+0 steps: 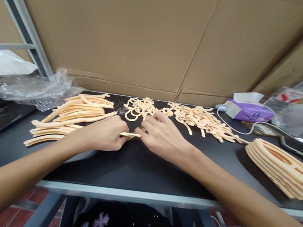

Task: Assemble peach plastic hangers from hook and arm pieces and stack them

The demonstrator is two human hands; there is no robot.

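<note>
My left hand (110, 133) and right hand (159, 137) are pinching a thin cream piece (131, 135) between them, fingers closed on it, over the black tabletop (142, 173). Curved strips (81, 109) are lying beside my left hand; looped pieces (140, 106) are lying beyond both hands.

We see room for a hand to pass over the black tabletop (136, 170) nearest us, between the forearms. The gap between the left hand (109, 133) and right hand (161, 136) is bridged by a cream piece (131, 135). Leftward we meet curved cream strips (81, 108); rightward, a cream stack (283, 169). Behind—loose hooked pieces (205, 120), then the cardboard wall (124, 28).
</note>
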